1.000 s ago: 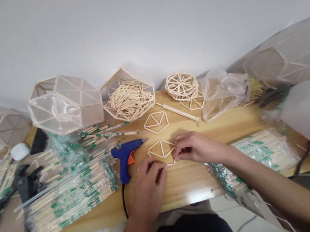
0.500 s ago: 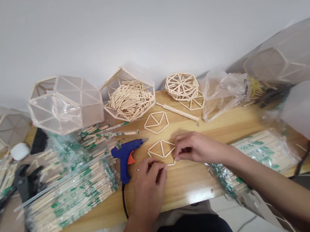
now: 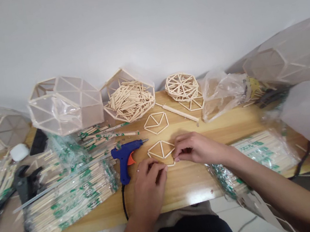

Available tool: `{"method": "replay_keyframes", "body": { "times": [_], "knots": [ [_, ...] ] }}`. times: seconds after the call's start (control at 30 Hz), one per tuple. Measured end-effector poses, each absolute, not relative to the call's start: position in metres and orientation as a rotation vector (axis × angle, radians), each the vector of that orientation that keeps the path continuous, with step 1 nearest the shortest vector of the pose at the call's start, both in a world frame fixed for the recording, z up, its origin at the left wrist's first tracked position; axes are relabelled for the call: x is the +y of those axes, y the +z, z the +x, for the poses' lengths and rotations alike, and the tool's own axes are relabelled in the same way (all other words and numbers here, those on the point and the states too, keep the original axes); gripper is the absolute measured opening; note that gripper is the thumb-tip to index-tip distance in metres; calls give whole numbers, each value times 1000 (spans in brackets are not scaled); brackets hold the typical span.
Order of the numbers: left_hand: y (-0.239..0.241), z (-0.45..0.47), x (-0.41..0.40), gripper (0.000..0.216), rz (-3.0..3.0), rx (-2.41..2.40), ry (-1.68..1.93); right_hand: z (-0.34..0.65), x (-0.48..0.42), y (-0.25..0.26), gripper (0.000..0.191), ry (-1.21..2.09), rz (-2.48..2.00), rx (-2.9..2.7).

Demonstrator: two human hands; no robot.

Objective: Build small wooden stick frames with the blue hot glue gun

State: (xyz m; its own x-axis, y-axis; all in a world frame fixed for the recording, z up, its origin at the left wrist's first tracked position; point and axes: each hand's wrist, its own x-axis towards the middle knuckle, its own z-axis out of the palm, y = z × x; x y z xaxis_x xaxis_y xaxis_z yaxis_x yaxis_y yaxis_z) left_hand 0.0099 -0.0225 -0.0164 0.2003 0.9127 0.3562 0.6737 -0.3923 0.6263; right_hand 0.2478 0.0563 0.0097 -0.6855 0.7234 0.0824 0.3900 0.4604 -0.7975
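Note:
A small flat frame of short wooden sticks lies on the table in front of me, its sticks joined in triangles. My left hand has its fingers bent and closed at the frame's lower left corner. From the right, my right hand pinches the frame's lower right corner, thumb and finger together. The fingertips hide both corners in part. Beside my left hand lies a blue hot glue gun with an orange trigger. Just behind is a similar stick frame, flat on the table.
A stick-framed bowl holds many cut sticks. Near it stand a round stick lattice and a translucent panelled shell. Packs of wrapped chopsticks lie left, another pack right under my forearm. A black cutter lies far left.

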Motion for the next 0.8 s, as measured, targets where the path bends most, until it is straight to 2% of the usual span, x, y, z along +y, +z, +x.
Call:
{"method": "replay_keyframes", "body": {
  "times": [0.8],
  "knots": [
    [-16,10,-23,10,2172,1491,995,247,56,10,6,1095,-943,-2293]
  ]
}}
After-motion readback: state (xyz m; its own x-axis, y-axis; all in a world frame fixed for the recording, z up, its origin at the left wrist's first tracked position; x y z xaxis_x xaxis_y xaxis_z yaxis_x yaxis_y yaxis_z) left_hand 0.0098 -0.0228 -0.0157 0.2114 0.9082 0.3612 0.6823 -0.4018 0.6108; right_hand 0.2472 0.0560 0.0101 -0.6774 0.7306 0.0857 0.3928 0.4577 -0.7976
